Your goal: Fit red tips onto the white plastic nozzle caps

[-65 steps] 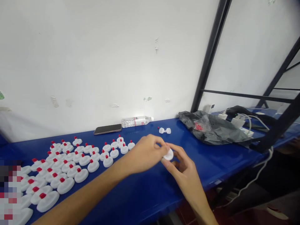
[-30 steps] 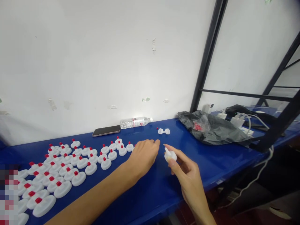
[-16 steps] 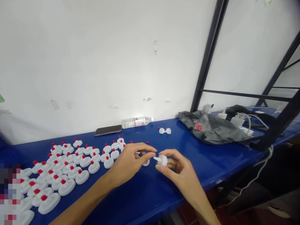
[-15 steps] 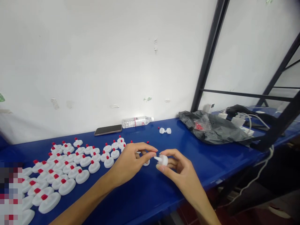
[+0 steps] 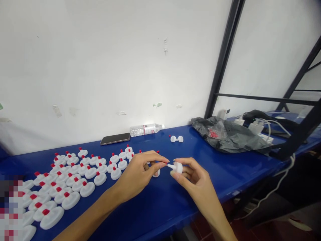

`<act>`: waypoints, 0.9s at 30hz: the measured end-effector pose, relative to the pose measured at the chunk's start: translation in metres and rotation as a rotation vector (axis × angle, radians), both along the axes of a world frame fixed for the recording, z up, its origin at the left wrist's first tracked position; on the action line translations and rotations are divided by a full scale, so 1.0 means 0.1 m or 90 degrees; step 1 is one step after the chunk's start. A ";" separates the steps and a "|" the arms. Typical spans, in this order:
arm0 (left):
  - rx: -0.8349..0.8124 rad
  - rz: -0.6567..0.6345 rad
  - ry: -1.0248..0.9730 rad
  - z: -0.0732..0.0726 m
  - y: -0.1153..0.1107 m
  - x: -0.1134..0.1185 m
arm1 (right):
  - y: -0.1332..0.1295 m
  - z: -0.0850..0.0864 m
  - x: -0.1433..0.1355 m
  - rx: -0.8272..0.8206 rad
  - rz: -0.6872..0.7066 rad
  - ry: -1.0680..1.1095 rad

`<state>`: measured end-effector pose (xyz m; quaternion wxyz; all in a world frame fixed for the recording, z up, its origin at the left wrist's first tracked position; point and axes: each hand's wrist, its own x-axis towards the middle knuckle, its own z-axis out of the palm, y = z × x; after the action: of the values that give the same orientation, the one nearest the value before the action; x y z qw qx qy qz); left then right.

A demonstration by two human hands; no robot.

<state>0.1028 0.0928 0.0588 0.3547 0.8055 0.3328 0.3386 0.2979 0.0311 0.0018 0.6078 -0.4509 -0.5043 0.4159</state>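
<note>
Over the blue table, my right hand (image 5: 197, 177) holds a white nozzle cap (image 5: 178, 167) between thumb and fingers, its narrow spout pointing left. My left hand (image 5: 142, 167) pinches a small red tip cap (image 5: 166, 163) between thumb and index finger. The red tip cap is at the end of the spout; whether it is seated on it I cannot tell. Under my left fingers, another white nozzle cap (image 5: 156, 173) is partly hidden. To the left stand many finished-looking white nozzle caps (image 5: 71, 200) with red tips, upright in a loose cluster.
A phone (image 5: 115, 138) and a clear plastic bottle (image 5: 146, 130) lie along the wall. Farther right are a white two-lobed piece (image 5: 177, 139), a loose red tip cap (image 5: 169, 136) and a black plastic bag (image 5: 225, 140) with a small bag of red pieces (image 5: 214, 134) on it. A black metal post (image 5: 223, 63) rises behind.
My right hand has shifted slightly right with the white nozzle cap. The red tip cap now shows between my left fingertips at the spout's end.
</note>
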 end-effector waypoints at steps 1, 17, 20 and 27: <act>0.006 0.004 0.004 0.00 0.00 0.00 | 0.00 0.00 0.00 0.001 -0.002 0.001; 0.505 -0.035 0.254 -0.23 0.03 -0.08 | -0.03 0.07 -0.02 0.008 -0.030 -0.088; 0.585 -0.023 0.248 -0.28 0.01 -0.10 | -0.04 0.08 -0.03 -0.025 -0.021 -0.077; 0.689 0.000 0.296 -0.24 -0.06 -0.06 | -0.05 0.10 -0.02 -0.071 0.043 0.005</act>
<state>0.0973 0.0865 0.0352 -0.1892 0.9249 0.1818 0.2751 0.2960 0.0263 0.0115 0.5695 -0.4651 -0.4931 0.4650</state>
